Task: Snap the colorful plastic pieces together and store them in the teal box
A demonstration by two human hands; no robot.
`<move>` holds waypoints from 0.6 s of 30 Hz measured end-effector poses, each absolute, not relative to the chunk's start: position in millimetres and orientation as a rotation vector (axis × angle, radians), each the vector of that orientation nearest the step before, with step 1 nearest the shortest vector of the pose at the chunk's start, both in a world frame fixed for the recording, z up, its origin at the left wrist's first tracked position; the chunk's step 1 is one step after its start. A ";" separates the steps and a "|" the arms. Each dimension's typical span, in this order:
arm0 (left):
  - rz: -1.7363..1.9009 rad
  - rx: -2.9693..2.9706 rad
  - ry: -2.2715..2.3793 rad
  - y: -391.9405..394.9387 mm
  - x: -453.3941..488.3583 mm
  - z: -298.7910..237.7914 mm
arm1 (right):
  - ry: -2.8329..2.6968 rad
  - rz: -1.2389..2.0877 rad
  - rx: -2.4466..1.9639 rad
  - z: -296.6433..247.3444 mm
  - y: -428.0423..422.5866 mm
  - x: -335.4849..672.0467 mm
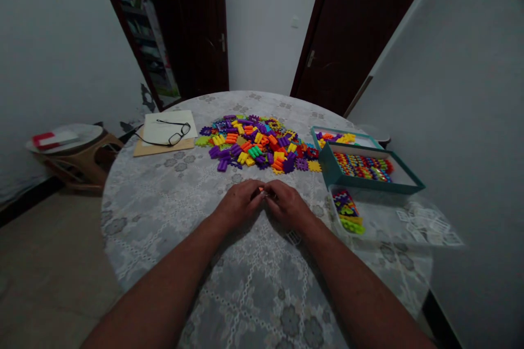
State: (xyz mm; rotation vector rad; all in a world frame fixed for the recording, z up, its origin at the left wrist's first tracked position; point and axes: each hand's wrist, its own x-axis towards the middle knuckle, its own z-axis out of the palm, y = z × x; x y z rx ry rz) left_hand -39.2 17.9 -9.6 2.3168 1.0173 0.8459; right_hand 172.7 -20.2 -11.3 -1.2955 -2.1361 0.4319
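My left hand [242, 199] and my right hand [285, 200] meet at the middle of the table, fingertips together. Between them a bit of an orange piece [261, 190] shows, probably a plastic building block; most of it is hidden by the fingers. Both hands look closed around it. Just beyond them lies a heap of plastic building blocks [256, 144] in purple, yellow, orange, green and red. Under my right wrist, a small clear piece [293, 238] rests on the tablecloth.
The round table has a grey floral cloth [164, 218]. At left, eyeglasses [174, 139] lie on paper [152, 132]. At right stand a teal box [360, 188] with rows of blocks, its lid [372, 142], and a clear tub [333, 218]. Clear pieces [428, 223] lie farther right.
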 end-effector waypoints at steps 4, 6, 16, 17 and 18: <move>0.828 2.339 1.050 16.6 -39.6 -10.9 | -2.068 0.244 -1.480 -15.5 -15.6 183.5; 0.834 2.339 1.087 16.7 -39.5 -9.8 | -2.083 0.153 -1.683 -15.9 -13.4 188.1; 0.823 1.973 1.299 14.7 -38.2 5.9 | -2.110 0.218 -2.005 -9.2 -12.1 194.1; 0.806 1.971 1.291 14.7 -37.7 5.7 | -2.093 0.241 -2.011 -9.4 -12.1 194.4; 0.785 1.977 1.279 14.8 -37.2 5.2 | -2.077 0.260 -2.013 -9.8 -12.2 194.9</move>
